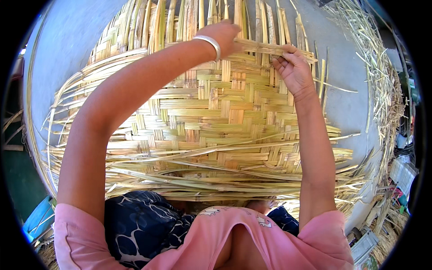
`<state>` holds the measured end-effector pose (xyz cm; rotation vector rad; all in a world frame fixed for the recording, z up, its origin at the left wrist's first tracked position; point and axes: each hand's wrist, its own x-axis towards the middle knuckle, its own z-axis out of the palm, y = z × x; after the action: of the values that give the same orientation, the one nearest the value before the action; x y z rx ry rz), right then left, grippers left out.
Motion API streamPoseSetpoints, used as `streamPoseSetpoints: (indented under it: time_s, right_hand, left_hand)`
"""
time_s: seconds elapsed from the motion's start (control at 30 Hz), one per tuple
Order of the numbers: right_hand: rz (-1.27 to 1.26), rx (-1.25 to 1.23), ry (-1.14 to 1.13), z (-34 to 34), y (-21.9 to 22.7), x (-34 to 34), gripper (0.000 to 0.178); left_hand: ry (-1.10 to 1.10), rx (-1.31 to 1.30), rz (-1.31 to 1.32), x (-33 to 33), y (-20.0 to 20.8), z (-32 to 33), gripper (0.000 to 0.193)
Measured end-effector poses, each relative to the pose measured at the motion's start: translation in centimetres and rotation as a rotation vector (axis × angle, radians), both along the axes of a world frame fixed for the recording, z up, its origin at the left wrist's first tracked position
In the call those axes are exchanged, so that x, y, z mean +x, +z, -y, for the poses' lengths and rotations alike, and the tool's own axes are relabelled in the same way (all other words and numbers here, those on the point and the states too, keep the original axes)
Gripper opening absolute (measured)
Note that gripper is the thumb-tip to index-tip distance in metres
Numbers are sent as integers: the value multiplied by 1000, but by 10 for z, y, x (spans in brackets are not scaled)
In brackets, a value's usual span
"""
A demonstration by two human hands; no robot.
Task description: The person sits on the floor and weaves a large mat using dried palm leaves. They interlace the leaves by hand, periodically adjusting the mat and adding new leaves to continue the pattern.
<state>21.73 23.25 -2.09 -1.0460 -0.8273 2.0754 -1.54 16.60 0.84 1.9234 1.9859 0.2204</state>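
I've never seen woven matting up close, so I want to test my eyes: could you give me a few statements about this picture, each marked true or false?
1. The right hand pinches a flat strip. True.
2. A bangle circles the right wrist. False: the silvery bangle is on the wrist of the left hand.
3. Loose strips lie across the near side of the woven mat. True.
4. The person's sleeves are green. False: the sleeves are pink.
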Motion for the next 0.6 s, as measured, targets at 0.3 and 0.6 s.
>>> streamPoseSetpoints:
  time_s: [0.3, 0.6]
  right_hand:
    - [70, 134, 160, -14, 25, -23, 14]
    - [840, 575, 564, -42, 16, -65, 27]
  left_hand:
    - [184, -130, 145, -11, 2, 4, 36]
    - [391, -26, 255, -15, -10, 8, 36]
